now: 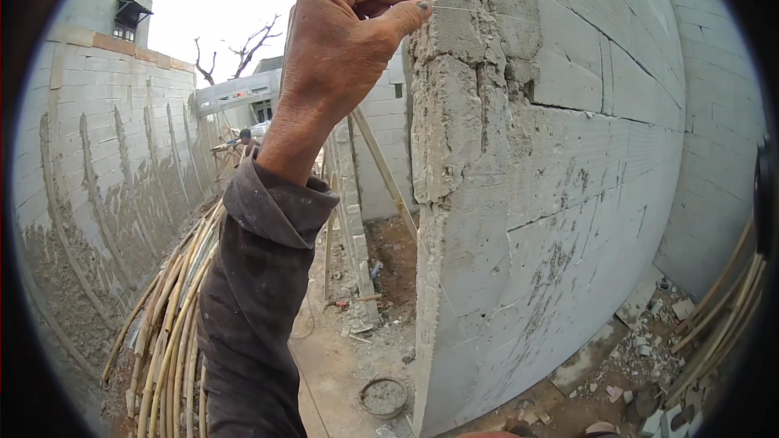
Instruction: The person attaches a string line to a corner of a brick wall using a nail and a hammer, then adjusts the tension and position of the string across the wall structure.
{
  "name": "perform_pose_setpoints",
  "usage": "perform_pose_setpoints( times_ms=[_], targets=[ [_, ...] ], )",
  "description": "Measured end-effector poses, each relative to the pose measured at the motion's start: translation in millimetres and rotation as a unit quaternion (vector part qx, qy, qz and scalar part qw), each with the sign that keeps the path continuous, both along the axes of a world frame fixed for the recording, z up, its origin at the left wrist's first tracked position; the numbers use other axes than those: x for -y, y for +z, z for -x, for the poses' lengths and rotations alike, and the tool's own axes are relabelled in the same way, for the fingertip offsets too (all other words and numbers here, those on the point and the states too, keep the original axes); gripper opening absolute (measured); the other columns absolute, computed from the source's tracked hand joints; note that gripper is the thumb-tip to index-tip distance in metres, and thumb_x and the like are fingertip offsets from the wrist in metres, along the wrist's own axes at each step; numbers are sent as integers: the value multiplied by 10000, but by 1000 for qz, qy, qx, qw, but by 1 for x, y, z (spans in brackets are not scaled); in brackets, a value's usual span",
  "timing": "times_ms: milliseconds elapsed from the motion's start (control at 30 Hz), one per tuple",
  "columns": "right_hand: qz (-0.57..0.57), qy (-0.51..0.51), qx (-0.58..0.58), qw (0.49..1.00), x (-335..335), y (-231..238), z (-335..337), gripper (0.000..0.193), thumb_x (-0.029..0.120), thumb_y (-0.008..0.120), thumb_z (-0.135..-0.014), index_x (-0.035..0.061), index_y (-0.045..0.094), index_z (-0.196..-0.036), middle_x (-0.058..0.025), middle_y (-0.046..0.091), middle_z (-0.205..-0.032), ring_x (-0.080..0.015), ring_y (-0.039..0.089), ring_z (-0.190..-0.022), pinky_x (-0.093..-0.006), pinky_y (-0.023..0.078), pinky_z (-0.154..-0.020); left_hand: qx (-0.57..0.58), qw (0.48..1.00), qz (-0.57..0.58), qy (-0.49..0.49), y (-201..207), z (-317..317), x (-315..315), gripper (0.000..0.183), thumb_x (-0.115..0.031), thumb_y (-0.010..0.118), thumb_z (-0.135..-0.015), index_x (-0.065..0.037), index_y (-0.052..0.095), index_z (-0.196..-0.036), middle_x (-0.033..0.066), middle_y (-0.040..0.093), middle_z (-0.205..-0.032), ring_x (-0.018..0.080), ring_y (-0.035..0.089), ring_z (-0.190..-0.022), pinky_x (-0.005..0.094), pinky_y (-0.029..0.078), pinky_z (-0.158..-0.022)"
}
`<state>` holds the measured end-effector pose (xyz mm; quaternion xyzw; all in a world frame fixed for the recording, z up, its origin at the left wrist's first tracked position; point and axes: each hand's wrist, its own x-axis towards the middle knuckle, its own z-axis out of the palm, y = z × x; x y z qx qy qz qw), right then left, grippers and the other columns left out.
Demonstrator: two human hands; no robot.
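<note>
Left hand (345, 49) raised against the rough mortared corner of the grey block wall (568, 154), fingers (398, 16) pressed together, pinching a thin string (454, 9) that runs level across the corner near its top. Right hand not in view. Bamboo poles (174, 324) lean below left; a round pan (384, 396) sits on the ground.

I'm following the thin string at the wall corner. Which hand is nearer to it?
Left. The left hand pinches the string against the block wall's mortared corner; the right hand isn't in view.
</note>
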<state>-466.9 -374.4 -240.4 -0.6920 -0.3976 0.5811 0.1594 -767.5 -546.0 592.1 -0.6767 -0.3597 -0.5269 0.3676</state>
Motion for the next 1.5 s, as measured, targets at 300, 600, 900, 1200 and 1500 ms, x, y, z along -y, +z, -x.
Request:
perform_pose_setpoints(
  times_ms=[300, 600, 900, 1200, 1500],
  targets=[
    [36, -203, -56, 977, 203, 22, -17, 222, 155, 759, -899, -21, 627, -872, -121, 618, -633, -222, 562, -471, -400, 445, -399, -33, 999, -15, -9, 81, 14, 31, 136, -130, 754, -852, 3, 777, -836, 1, 621, -608, 67, 529, -562, 275, 422, -531],
    [-34, -292, -70, 953, 279, 45, -9, 270, 208, 783, -900, 13, 634, -788, -83, 583, -592, -204, 520, -439, -381, 423, -396, -13, 990, -42, -135, 132, -1, 36, 128, -129, 745, -825, -6, 768, -802, 85, 672, -638, 145, 656, -627, 322, 517, -621],
    [-59, -314, -87, 944, 309, 74, -51, 217, 175, 751, -923, 38, 614, -826, -65, 574, -614, -183, 504, -431, -374, 426, -379, 85, 986, -105, -103, 112, 19, 25, 128, -118, 687, -786, -43, 790, -792, 200, 719, -730, 267, 744, -727, 367, 561, -729],
    [-51, -367, -58, 927, 347, 100, 0, 230, 166, 760, -907, 27, 605, -809, -57, 554, -586, -189, 498, -421, -361, 408, -378, 83, 980, -93, -155, 126, 32, 9, 123, -81, 682, -788, -12, 783, -802, 235, 739, -819, 297, 759, -805, 373, 567, -772],
    [-76, -438, -82, 892, 390, 59, 91, 232, 186, 725, -918, 37, 596, -795, -83, 560, -575, -210, 517, -417, -394, 433, -387, 82, 971, -46, -220, 128, 59, -19, 162, -145, 691, -805, -15, 785, -822, 166, 724, -715, 238, 720, -679, 366, 552, -691]
  ],
)
